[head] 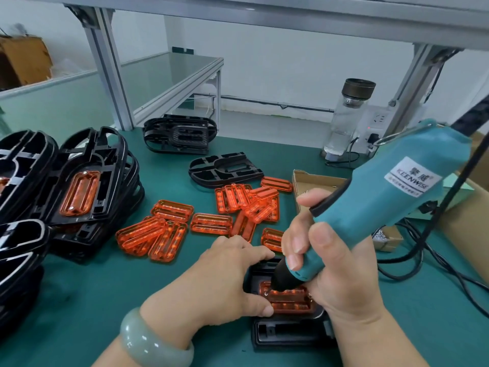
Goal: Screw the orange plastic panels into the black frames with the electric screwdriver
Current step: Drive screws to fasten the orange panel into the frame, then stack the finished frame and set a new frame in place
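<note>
- Driving a screw: our right hand [317, 250] grips the electric screwdriver [370, 197] on the orange panel [288, 300].
- Our left hand [225, 282] clasps the black frame [291, 337].
- Next, likely: the opposite screw hole.

The green bench [92, 282] carries loose orange panels [211, 224], black frames [225, 169], a bottle [346, 123] and cables [438, 263].

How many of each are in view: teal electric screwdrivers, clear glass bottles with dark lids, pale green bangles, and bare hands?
Teal electric screwdriver: 1
Clear glass bottle with dark lid: 1
Pale green bangle: 1
Bare hands: 2, left hand and right hand
Total: 5
</note>
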The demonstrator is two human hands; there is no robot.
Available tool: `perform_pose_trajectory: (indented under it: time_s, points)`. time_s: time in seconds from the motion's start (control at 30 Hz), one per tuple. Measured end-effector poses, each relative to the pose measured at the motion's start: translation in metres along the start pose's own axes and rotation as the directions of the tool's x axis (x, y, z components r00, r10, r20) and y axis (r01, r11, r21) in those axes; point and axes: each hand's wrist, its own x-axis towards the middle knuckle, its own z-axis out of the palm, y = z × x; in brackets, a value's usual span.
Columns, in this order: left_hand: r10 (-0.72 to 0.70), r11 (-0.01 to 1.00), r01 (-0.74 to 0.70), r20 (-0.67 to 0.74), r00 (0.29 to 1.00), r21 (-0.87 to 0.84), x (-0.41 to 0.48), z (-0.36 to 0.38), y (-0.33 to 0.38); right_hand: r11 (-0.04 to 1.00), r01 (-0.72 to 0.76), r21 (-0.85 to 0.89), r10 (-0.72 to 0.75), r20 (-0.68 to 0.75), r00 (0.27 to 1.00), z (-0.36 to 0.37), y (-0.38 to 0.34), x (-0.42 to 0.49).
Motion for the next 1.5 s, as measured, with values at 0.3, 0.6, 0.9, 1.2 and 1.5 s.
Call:
perform_pose_trajectory:
  time_s: [0.3,0.6,0.9,1.2,1.5]
  points:
    - [-0.003,1.0,0.003,-0.008,1.0,-0.002,-0.001,-0.002,-0.002,0.993,0.05,0.11,-0.021,-0.254,0.967,-0.018,-0.013,0.007]
    - [0.084,0.993,-0.099,-0.207,0.975,-0.061,0.007,0.008,0.003,0.977,0.1,0.186,-0.005,-0.451,0.893,-0.041,-0.012,0.007]
    - [0.116,0.987,-0.083,-0.253,0.961,0.138,0.021,0.02,0.024,0.97,0.119,0.212,0.013,-0.537,0.844,-0.049,-0.011,0.005]
    - [0.001,0.988,0.068,-0.448,0.894,0.139,0.003,-0.004,0.011,0.942,0.158,0.296,0.035,-0.554,0.832,-0.051,-0.013,0.004]
    - [-0.178,0.936,0.335,-0.676,0.715,0.108,-0.028,-0.063,-0.019,0.91,0.173,0.378,0.05,-0.512,0.858,-0.05,-0.021,0.007]
